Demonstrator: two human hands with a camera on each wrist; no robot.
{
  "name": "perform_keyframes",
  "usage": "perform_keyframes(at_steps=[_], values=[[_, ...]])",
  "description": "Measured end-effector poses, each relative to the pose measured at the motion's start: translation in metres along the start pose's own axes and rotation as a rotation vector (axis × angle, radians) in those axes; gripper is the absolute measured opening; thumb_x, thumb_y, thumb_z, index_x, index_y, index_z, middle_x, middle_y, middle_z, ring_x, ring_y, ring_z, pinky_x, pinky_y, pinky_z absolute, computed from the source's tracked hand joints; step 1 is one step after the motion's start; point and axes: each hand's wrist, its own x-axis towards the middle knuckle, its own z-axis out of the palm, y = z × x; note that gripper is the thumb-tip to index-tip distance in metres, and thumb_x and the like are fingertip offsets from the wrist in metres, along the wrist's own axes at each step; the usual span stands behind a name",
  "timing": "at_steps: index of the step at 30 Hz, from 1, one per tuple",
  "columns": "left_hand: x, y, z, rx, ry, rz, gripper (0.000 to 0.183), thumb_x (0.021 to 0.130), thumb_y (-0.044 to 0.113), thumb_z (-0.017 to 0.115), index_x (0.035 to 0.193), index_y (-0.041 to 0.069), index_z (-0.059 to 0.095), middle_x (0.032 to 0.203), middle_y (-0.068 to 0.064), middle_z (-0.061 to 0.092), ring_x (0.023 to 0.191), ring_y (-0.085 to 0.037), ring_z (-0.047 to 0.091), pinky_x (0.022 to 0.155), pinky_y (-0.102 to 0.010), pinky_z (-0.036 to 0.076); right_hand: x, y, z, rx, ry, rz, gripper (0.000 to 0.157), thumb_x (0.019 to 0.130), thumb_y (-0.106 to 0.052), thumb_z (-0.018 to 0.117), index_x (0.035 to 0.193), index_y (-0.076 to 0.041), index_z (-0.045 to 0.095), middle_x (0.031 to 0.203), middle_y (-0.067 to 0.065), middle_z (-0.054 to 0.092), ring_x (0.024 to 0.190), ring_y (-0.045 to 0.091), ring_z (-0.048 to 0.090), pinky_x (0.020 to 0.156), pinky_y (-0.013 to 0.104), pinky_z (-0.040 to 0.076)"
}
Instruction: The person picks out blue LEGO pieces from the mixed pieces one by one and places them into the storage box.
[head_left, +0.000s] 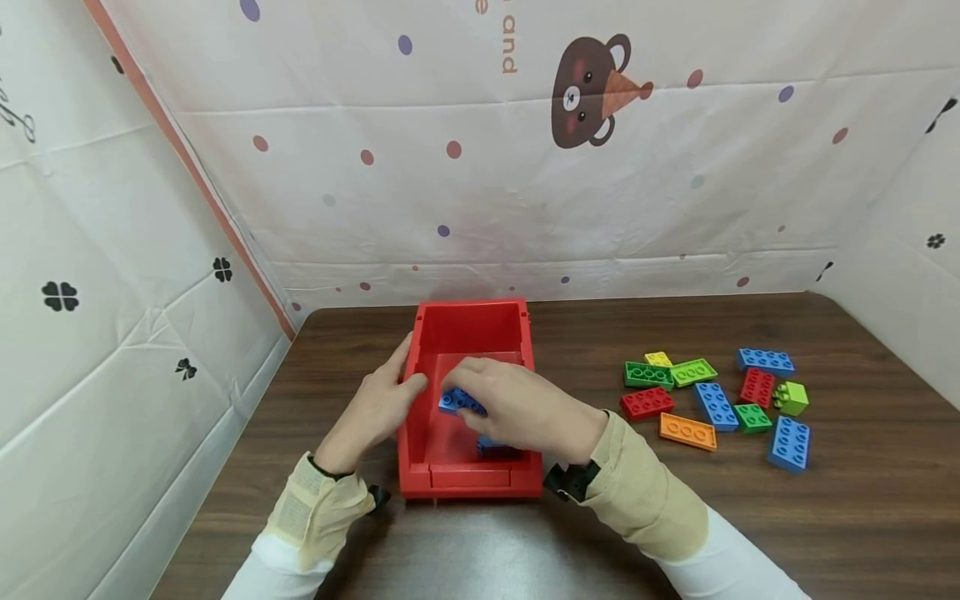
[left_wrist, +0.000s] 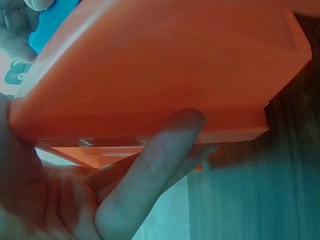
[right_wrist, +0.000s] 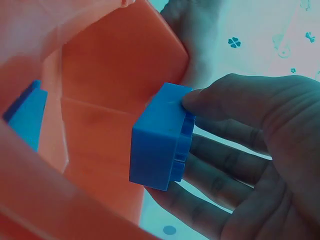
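My right hand (head_left: 521,404) reaches into a red bin (head_left: 471,481) and pinches a blue toy brick (right_wrist: 155,145) between thumb and fingers, its studs turned toward the palm in the right wrist view. A second blue brick (head_left: 491,447) lies low in the bin near its front right, partly covered by the right hand in the head view. At the bin's left side, my left hand (head_left: 375,410) grips the wall, thumb by the rim. In the left wrist view, fingers (left_wrist: 155,170) run along the outside of the red wall.
On the dark wooden table (head_left: 585,533), right of the bin, lies a loose group of bricks, including a green brick (head_left: 648,375), an orange plate (head_left: 687,432) and a blue brick (head_left: 789,443). A white patterned cloth (head_left: 360,200) hangs behind and at both sides.
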Motion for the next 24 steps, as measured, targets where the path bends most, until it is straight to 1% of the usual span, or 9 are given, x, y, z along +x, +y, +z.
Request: perform_keyframes(at_steps=[9, 14, 17, 21, 24], values=[[0.0, 0.0, -0.001, -0.018, -0.011, -0.007, 0.074, 0.102, 0.023, 0.048, 0.172, 0.025, 0.021, 0.126, -0.023, 0.068, 0.085, -0.032, 0.075, 0.071, -0.043, 0.064, 0.002, -0.002, 0.007, -0.017, -0.015, -0.004, 0.033, 0.094, -0.014, 0.082, 0.123, -0.006, 0.068, 0.106, 0.003, 0.066, 0.086, 0.012, 0.062, 0.083, 0.022, 0.057], [0.001, 0.001, -0.001, -0.027, -0.012, -0.026, 0.075, 0.102, 0.024, 0.048, 0.172, 0.025, 0.02, 0.12, -0.025, 0.069, 0.081, -0.035, 0.075, 0.065, -0.042, 0.064, 0.003, -0.003, 0.012, -0.04, -0.022, -0.021, 0.031, 0.093, -0.014, 0.082, 0.12, -0.007, 0.068, 0.105, 0.004, 0.066, 0.086, 0.013, 0.063, 0.084, 0.023, 0.057], [0.0, 0.001, -0.001, -0.028, -0.008, -0.028, 0.075, 0.102, 0.024, 0.049, 0.172, 0.025, 0.021, 0.118, -0.026, 0.068, 0.079, -0.036, 0.075, 0.063, -0.042, 0.064, 0.005, -0.003, 0.014, -0.041, -0.039, -0.014, 0.033, 0.092, -0.014, 0.083, 0.12, -0.007, 0.068, 0.105, 0.004, 0.067, 0.087, 0.012, 0.063, 0.085, 0.022, 0.057], [-0.001, 0.001, -0.001, -0.02, -0.006, -0.02, 0.075, 0.102, 0.024, 0.049, 0.172, 0.024, 0.021, 0.12, -0.026, 0.068, 0.08, -0.035, 0.075, 0.064, -0.043, 0.064, 0.006, -0.004, 0.016, -0.04, -0.056, -0.011, 0.034, 0.091, -0.013, 0.084, 0.12, -0.006, 0.068, 0.105, 0.005, 0.067, 0.086, 0.012, 0.063, 0.084, 0.021, 0.057], [0.0, 0.001, 0.0, -0.02, -0.005, -0.022, 0.075, 0.102, 0.024, 0.049, 0.172, 0.025, 0.021, 0.12, -0.026, 0.068, 0.08, -0.034, 0.075, 0.064, -0.043, 0.064, 0.006, -0.005, 0.019, -0.036, -0.062, -0.01, 0.036, 0.09, -0.013, 0.086, 0.12, -0.007, 0.069, 0.105, 0.005, 0.068, 0.087, 0.012, 0.063, 0.085, 0.021, 0.057]])
